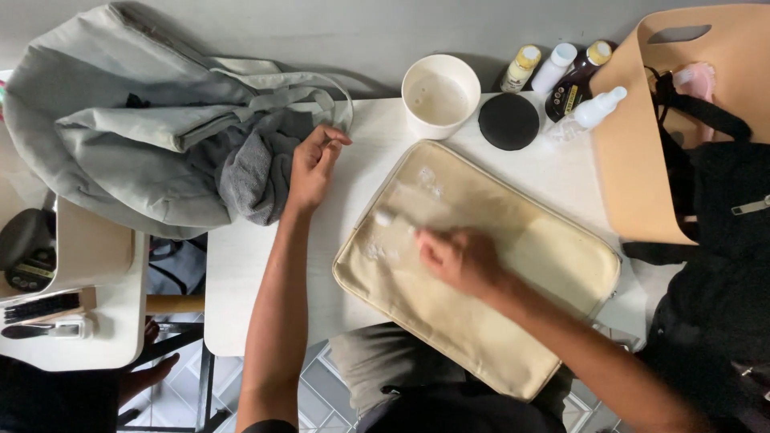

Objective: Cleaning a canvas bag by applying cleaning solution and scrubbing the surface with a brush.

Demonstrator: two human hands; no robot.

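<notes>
A flat beige zip pouch (553,265) lies on the white table (241,273), with patches of white foam near its upper left. My right hand (457,258) is closed on a small brush (391,218) whose blurred white head rests on the pouch's foamy area. My left hand (313,164) rests on the table left of the pouch, fingers loosely curled, touching a grey cloth (253,176) that lies beside a large grey bag (136,120).
A white bowl (439,92), a black round lid (508,121) and several small bottles (553,68) stand at the table's back edge. A tan tote (634,160) holding black items sits at right. A side table (88,321) at left holds brushes.
</notes>
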